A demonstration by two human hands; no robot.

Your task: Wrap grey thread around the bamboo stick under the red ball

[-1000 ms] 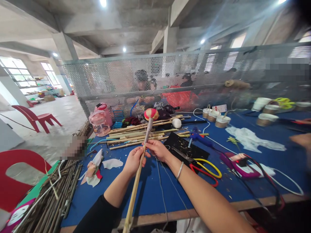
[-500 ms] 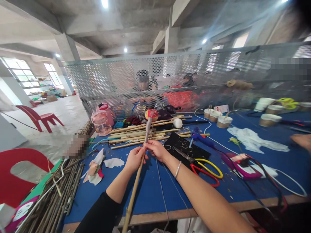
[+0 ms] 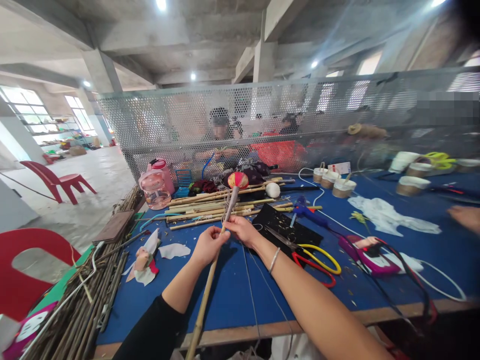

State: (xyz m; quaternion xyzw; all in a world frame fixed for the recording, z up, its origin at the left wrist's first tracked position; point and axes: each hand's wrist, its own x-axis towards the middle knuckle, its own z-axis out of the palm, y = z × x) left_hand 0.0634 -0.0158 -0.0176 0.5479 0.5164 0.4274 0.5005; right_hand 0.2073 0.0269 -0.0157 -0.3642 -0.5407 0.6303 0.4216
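Observation:
A long bamboo stick (image 3: 206, 300) slants up from the table's front edge, its upper end covered in a grey wrapping (image 3: 232, 200). My left hand (image 3: 210, 245) is closed around the stick just below that wrapping. My right hand (image 3: 242, 231) pinches the stick at the lower end of the wrapping, its fingertips close to my left thumb. Two thin grey strings (image 3: 247, 280) run down from under my right hand past the table edge. Loose grey strands show beside the wrapping. Just beyond the stick's tip appears a red and yellow ball (image 3: 238, 179).
Cut bamboo sticks (image 3: 202, 212) and a white ball (image 3: 273, 190) lie behind my hands. Scissors (image 3: 318, 260) rest on black cloth at right, near a blue glue gun (image 3: 303, 207). Brown sticks (image 3: 86, 300) are piled left. A perforated metal screen (image 3: 180, 120) stands behind; another person's hand (image 3: 465, 220) is far right.
The stick's wrapped tip has swung slightly right and down, uncovering more of the red and yellow ball. My left fingers have shifted a little on the stick; both hands stay together.

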